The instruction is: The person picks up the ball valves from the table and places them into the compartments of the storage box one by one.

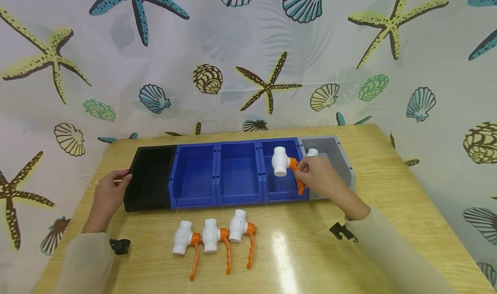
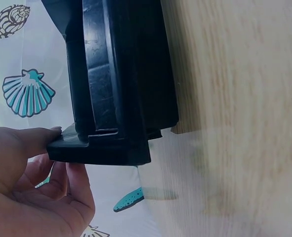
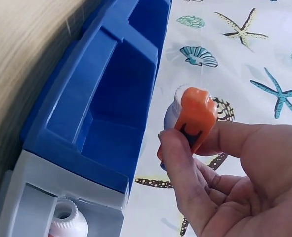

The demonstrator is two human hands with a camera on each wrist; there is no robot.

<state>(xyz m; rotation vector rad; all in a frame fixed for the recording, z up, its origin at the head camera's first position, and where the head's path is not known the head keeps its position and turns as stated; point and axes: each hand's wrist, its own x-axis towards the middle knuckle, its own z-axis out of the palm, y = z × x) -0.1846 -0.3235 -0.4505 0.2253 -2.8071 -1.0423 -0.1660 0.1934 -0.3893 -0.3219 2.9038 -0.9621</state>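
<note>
My right hand (image 1: 319, 175) pinches a white plastic ball valve (image 1: 280, 161) by its orange lever handle, holding it above the rightmost blue bin (image 1: 280, 186). In the right wrist view, thumb and fingers close on the orange handle (image 3: 197, 113), and the white body shows behind it. Beside that bin, a grey bin (image 1: 331, 146) contains another white valve (image 1: 312, 152), partly covered by my right hand in the head view. At the far left, my left hand (image 1: 110, 191) grips the side rim of a black bin (image 1: 153, 177), thumb on top and fingers beneath the edge.
Two more blue bins (image 1: 197, 173) stand in the row between the black one and the rightmost blue one. Three white valves (image 1: 211, 236) with orange handles lie on the wooden table (image 1: 310, 259) in front. A patterned cloth (image 1: 174, 61) hangs behind the table.
</note>
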